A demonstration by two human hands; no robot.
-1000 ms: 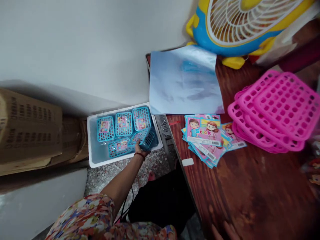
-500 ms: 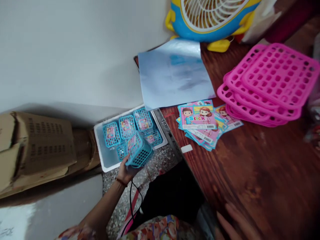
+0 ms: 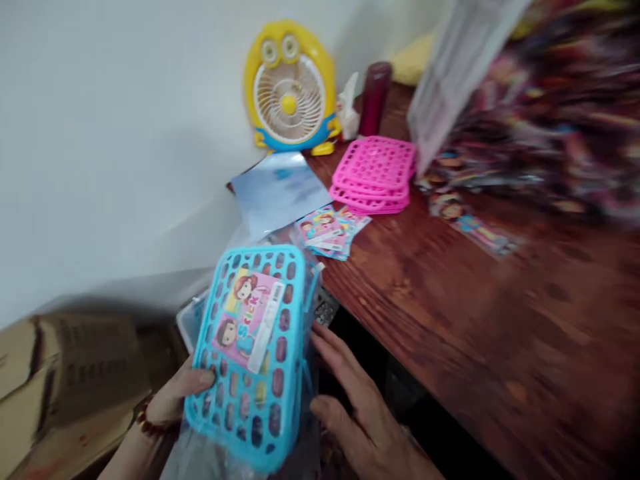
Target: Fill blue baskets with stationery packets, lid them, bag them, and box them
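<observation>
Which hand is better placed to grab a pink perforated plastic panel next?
Probably the right hand: fingers spread, nearer the pink panels. The left hand holds the blue perforated plastic basket.

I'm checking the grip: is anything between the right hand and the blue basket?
Only clear plastic wrap, along the side of the blue basket nearest the right hand; nothing else visible. Contact is unclear.

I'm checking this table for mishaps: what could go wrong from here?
The wrapped blue basket could slip: the left grip holds it by one side, and the loose plastic film may slide. Swung toward the wooden table, it might scatter the loosely piled cards near the edge. The pink grids, stacked out of line, could shift if bumped.
</observation>
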